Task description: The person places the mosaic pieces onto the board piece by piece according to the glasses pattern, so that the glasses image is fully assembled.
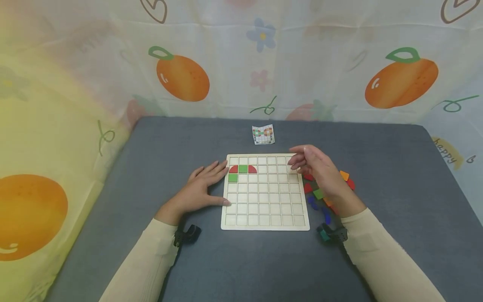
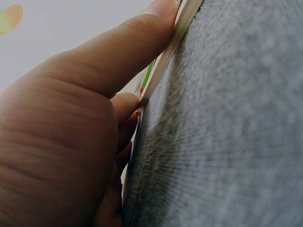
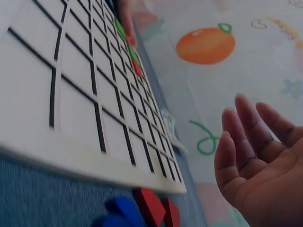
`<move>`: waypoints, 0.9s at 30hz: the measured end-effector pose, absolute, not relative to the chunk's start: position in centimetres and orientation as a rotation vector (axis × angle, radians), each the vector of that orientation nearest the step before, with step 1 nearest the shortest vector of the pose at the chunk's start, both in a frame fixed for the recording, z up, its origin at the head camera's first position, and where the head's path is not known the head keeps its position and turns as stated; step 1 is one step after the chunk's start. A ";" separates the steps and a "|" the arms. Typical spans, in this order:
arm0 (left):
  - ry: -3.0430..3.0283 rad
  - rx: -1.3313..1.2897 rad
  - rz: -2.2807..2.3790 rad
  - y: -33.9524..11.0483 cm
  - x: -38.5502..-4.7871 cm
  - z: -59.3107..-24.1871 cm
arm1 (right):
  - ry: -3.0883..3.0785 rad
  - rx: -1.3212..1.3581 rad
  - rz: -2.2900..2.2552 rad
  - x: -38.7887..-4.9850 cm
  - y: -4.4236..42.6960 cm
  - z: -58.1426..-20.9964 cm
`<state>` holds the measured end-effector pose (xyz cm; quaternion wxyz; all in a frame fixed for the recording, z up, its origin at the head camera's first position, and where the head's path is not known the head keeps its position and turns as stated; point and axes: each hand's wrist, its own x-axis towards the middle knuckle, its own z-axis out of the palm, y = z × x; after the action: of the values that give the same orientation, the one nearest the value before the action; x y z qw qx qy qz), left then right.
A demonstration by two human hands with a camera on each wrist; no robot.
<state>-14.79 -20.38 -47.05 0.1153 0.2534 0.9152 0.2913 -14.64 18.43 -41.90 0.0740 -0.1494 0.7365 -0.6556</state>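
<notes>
A pale wooden grid board (image 1: 265, 225) lies flat on the table. In its upper left cells sit two red rounded pieces (image 1: 252, 169) with a green square (image 1: 243, 169) between them, and a second green square (image 1: 232, 178) below the left one. My left hand (image 1: 198, 191) is spread along the board's left side, thumb (image 2: 137, 35) and fingertips touching its edge. Over the board's upper right corner, my right hand (image 1: 320, 172) hovers with loosely bent fingers; the right wrist view shows nothing held in it.
Loose red, green, orange and blue pieces (image 1: 318, 194) lie right of the board, partly hidden under my right hand. Behind the board is a small printed pattern card (image 1: 263, 135). A patterned curtain (image 1: 294, 58) hangs beyond the grey table (image 1: 241, 268).
</notes>
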 end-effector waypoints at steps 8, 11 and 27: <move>2.677 0.746 0.851 -20.4 -14.7 -46.9 | 2.308 -0.344 -1.945 -14.5 21.1 -42.6; 2.673 0.741 0.858 -20.3 -14.7 -46.6 | 2.356 -0.286 -1.946 -14.8 22.0 -43.1; 2.666 0.730 0.861 -20.2 -14.6 -46.3 | 2.549 -0.190 -1.449 -15.3 24.2 -45.4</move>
<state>-14.59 -20.22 -46.28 0.1229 0.2503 0.9138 0.2952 -15.33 24.24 -45.43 0.1014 -0.0642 0.8631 -0.4906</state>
